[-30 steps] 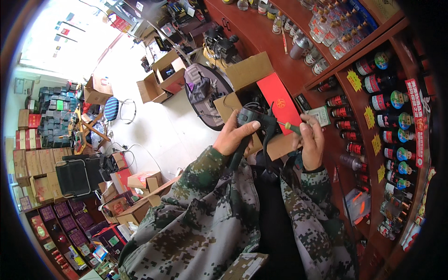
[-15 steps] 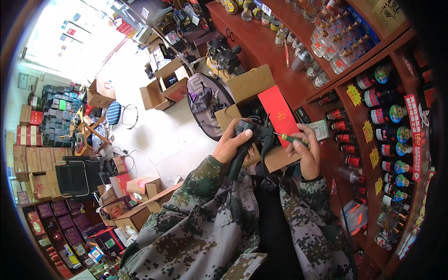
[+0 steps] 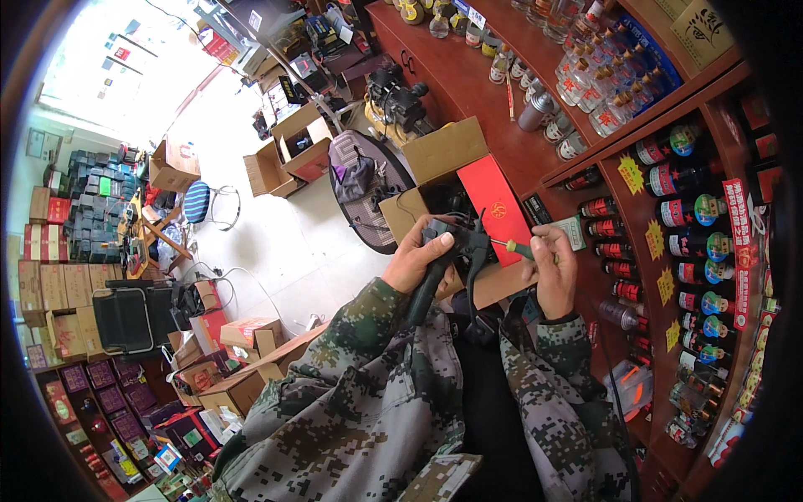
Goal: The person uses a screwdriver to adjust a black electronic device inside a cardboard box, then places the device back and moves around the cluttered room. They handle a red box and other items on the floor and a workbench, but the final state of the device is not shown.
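My left hand (image 3: 418, 258) is wrapped round a black handlebar grip with a brake lever (image 3: 475, 255), thumb pressed on its top. The ribbed grip slants down toward my jacket, and the curved lever hangs on the right side. My right hand (image 3: 554, 269) pinches the green handle of a screwdriver (image 3: 520, 249). Its thin shaft points left, and the tip meets the right side of the lever's housing; the exact contact spot is too small to make out. Below both hands, a dark cable or part lies against my lap.
An open cardboard box (image 3: 447, 152) with a red box (image 3: 495, 201) at its side stands just beyond my hands. Behind it is a grey mesh chair (image 3: 372, 209) holding a bag. Shelves of bottles (image 3: 682, 205) line the right; cartons (image 3: 251, 335) lie on the left floor.
My right fingers have curled closer round the screwdriver handle and shifted slightly. My left hand keeps its hold on the handlebar grip. The whole view has moved a little.
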A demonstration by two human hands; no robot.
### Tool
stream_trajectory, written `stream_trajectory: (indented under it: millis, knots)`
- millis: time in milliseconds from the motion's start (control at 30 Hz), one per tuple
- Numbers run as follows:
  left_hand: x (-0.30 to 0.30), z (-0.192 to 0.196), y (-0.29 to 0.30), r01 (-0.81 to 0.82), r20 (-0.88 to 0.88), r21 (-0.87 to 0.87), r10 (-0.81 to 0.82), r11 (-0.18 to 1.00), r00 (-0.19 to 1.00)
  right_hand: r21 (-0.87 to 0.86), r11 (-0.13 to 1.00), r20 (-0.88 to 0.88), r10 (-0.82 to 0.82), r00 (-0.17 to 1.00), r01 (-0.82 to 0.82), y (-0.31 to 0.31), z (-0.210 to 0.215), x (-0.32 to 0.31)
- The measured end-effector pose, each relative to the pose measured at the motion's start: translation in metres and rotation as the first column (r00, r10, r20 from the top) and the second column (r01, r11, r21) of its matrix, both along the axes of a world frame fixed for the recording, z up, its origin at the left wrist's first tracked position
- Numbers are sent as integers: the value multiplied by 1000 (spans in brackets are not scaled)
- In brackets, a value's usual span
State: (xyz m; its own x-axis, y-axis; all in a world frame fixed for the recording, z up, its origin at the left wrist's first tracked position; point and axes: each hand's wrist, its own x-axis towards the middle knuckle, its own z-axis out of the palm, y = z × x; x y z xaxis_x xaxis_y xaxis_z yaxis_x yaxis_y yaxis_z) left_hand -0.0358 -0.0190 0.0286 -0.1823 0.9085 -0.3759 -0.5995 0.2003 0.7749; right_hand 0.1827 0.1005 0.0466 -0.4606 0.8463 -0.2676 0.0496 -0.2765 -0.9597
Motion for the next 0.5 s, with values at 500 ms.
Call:
stream_trajectory:
  millis: [500]
  knots:
    - [-4, 9, -1, -46, 87, -2, 46, 999, 995, 109, 993, -81, 60, 995, -51, -9, -9, -2]
